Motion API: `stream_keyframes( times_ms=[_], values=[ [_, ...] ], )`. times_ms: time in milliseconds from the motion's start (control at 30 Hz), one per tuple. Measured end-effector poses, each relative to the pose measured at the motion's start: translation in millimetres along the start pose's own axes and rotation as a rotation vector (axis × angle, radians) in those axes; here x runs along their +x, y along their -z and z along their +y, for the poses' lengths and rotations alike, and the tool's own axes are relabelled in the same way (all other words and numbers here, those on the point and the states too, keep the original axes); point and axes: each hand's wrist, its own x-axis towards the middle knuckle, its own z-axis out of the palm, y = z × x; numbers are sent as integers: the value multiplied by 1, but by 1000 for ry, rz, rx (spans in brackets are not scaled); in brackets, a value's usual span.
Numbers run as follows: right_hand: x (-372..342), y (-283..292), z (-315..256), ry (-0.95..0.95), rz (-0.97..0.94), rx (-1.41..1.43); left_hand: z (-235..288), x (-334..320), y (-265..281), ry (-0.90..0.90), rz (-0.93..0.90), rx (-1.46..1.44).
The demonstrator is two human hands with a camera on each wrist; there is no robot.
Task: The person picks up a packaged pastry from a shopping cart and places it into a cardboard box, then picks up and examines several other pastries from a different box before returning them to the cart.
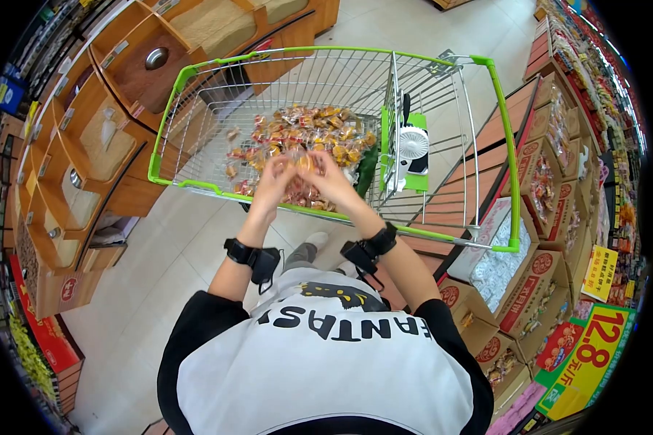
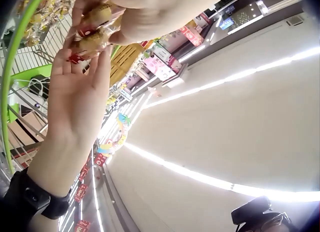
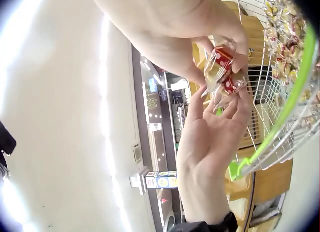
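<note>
L hand (image 1: 274, 185) & R hand (image 1: 330, 185) meet, fingertips close together, over the shopping cart (image 1: 341, 49). Fingers of both are bent w/ only a small gap to the thumbs, pinching two wrapped snacks (image 2: 93, 43) btwn them: clear wrap, yellowish inside, red bits w/ white dots. Per wrist views, one sits nr L fingers, one nr R; can't tell if the wraps are joined.

Big pile of snacks (image 1: 297, 127) in the cart, below & just beyond the fingers; a few loose pcs to their L. Dk green item (image 1: 368, 170) lies R of fingers, beside pile. Farther R: white fan (image 1: 413, 143) on green panel (image 1: 415, 181).

Well L of fingers, wooden bins (image 1: 145, 58); well R, cardboard boxes (image 1: 559, 199) & price sign (image 1: 586, 355) reading 12.8. Black strap (image 1: 243, 251) on each wrist, behind fingers.
</note>
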Motion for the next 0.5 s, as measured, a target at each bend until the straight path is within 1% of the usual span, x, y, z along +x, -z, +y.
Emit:
stream_keyframes(
  times_ms=[33,67,100,133,167,200,233,267,333,367,400,467,500],
  values=[
    [8,2,-10,0,0,2,9,7,0,-76,-15,-8],
    [16,4,-21,141,10,1,16,18,0,-77,-15,-6],
    [22,6,-27,283,21,-1,22,29,0,-151,25,-117],
    [24,10,-30,286,21,0,25,34,0,-226,64,-230],
    [25,16,-31,376,134,-358,27,34,0,-228,63,-228],
    [25,22,-33,458,248,-719,29,33,0,-197,119,-135],
    [23,26,-32,463,253,-719,32,34,0,-169,173,-43],
    [18,31,-27,374,182,-566,29,36,3,-173,167,-42],
    [0,33,-22,190,41,-261,16,30,9,-43,-19,91],
    [-13,30,-25,227,76,-280,12,25,6,32,-43,120],
    [-24,30,-28,222,83,-283,8,20,4,36,-51,118],
    [-39,30,-30,128,-65,-284,1,13,0,80,-151,125],
    [-45,27,-25,204,-72,-232,-5,12,-2,85,-162,129]
  ],
)
